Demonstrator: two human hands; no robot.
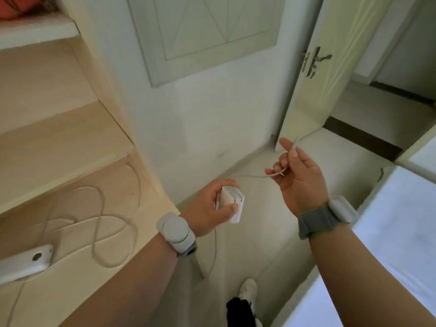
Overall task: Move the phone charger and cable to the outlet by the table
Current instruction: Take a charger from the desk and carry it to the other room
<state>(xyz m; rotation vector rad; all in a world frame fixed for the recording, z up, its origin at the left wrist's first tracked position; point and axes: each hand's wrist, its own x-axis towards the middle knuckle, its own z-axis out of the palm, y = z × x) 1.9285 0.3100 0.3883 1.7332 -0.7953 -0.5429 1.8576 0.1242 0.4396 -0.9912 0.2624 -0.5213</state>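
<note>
My left hand (pixel 207 208) grips a white block-shaped phone charger (pixel 232 204) at waist height, over the floor beside the wooden desk. A thin white cable (pixel 250 175) runs from the charger across to my right hand (pixel 299 175), which pinches it between thumb and fingers, the cable end sticking up past my fingertips. Another stretch of cable (pixel 213 251) hangs down from the charger toward the floor. No outlet shows in this view.
Loops of thin cable (pixel 101 223) and a white power strip (pixel 26 260) lie on the wooden desk (pixel 70 161) at left. Ahead are a white wall with a grey panel (pixel 203 36) and an open door (pixel 330 67). A white surface (pixel 389 232) is at right.
</note>
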